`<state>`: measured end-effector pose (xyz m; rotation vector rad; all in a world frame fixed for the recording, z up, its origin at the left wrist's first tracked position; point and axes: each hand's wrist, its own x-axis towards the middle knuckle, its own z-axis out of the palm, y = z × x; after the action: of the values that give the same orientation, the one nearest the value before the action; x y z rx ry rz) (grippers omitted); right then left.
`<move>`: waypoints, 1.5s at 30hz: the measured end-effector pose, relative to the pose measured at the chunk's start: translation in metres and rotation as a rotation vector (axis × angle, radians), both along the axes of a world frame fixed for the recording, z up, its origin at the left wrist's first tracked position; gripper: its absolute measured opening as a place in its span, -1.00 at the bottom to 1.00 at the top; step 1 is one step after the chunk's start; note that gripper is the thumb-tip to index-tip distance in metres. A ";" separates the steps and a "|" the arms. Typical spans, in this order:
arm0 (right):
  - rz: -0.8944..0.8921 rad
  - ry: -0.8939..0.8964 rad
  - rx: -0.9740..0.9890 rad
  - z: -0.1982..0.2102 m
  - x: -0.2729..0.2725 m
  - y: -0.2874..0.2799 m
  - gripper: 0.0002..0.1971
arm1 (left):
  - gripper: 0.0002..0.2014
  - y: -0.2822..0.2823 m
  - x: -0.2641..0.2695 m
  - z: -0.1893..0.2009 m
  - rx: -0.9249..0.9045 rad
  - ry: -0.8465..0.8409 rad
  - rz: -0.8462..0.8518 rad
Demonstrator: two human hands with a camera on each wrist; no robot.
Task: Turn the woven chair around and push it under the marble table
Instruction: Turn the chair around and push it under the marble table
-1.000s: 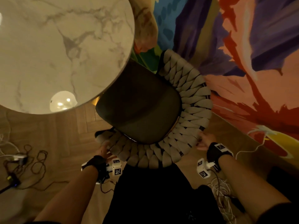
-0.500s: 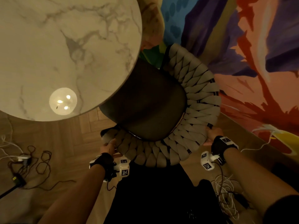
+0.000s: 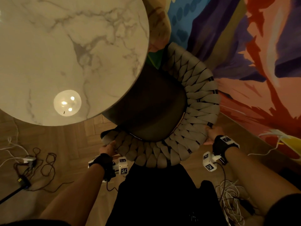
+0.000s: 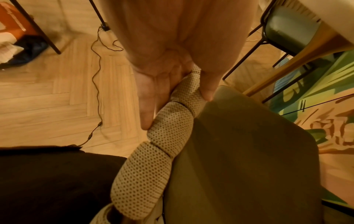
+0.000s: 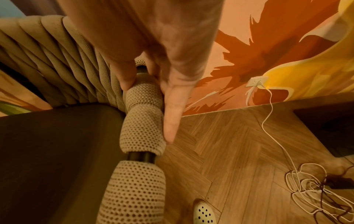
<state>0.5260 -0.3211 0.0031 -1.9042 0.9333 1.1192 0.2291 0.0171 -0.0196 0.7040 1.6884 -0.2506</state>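
The woven chair (image 3: 200,101) has a beige woven back rim and a dark seat (image 3: 151,111). The front of the seat lies beneath the round marble table (image 3: 65,46), and the curved back faces me. My left hand (image 3: 108,148) grips the left end of the rim. In the left wrist view the left hand (image 4: 178,109) has its thumb on one side of the woven rim (image 4: 168,136) and its fingers on the other. My right hand (image 3: 211,132) holds the rim's right side. In the right wrist view the right hand (image 5: 147,112) pinches the woven rim (image 5: 141,130), forefinger stretched along it.
A painted wall (image 3: 260,79) runs close along the chair's right side. Dark cables (image 3: 32,163) lie on the wooden floor at left, and white cables (image 3: 231,198) at right. A second chair with a green seat (image 4: 287,30) stands across the table. A wall socket (image 5: 256,81) has a cord plugged in.
The chair has slid forward, so the table now covers more of the seat. Both hands have kept their hold on the rim and moved forward with it.
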 end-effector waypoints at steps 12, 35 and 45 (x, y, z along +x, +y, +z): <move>0.070 -0.026 -0.010 -0.002 -0.011 -0.001 -0.50 | -0.52 -0.009 -0.007 0.011 0.056 0.022 -0.014; 0.135 -0.103 0.029 0.007 -0.032 -0.001 -0.57 | -0.53 -0.002 -0.001 0.028 0.056 0.013 -0.059; 0.160 -0.129 0.019 0.002 -0.031 0.004 -0.52 | -0.56 0.008 -0.004 0.019 0.097 0.049 -0.058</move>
<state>0.4955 -0.3176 0.0053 -2.0383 0.7070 1.0770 0.2249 0.0248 -0.0009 0.8259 1.7374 -0.2290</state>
